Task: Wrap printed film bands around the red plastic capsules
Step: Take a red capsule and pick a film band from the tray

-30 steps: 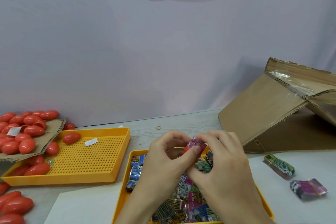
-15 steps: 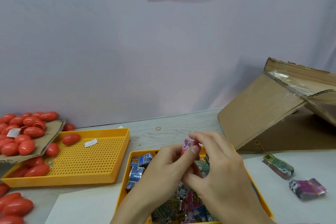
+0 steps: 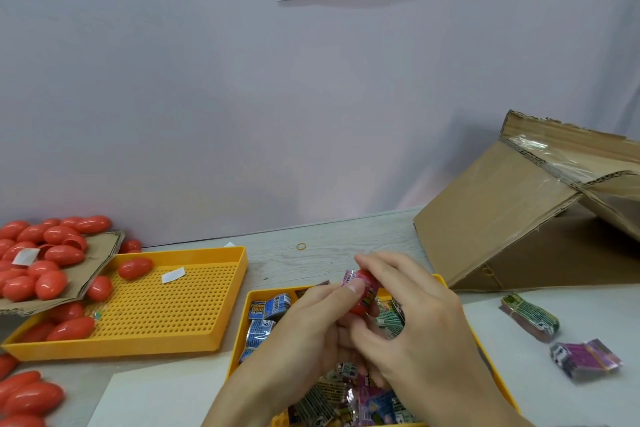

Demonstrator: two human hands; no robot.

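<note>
A red capsule (image 3: 363,276) with a pink printed film band (image 3: 350,277) partly round it sits between both hands, above the near yellow tray (image 3: 242,333). My left hand (image 3: 311,329) grips the capsule from below, thumb on the band. My right hand (image 3: 415,319) pinches the band and capsule from above and the right. The tray under my hands holds several banded capsules in blue, green and pink print (image 3: 266,308). Most of the held capsule is hidden by my fingers.
Plain red capsules (image 3: 41,253) are heaped on cardboard at the left, some spilling into a perforated yellow tray (image 3: 166,308). A tilted cardboard box (image 3: 502,218) stands at the right. Green (image 3: 530,317) and pink (image 3: 585,359) band bundles lie on white paper. A rubber band (image 3: 301,246) lies by the wall.
Both hands have turned the capsule and shifted slightly lower; the pink band now sits further over the red capsule, with my right fingers reaching over its top.
</note>
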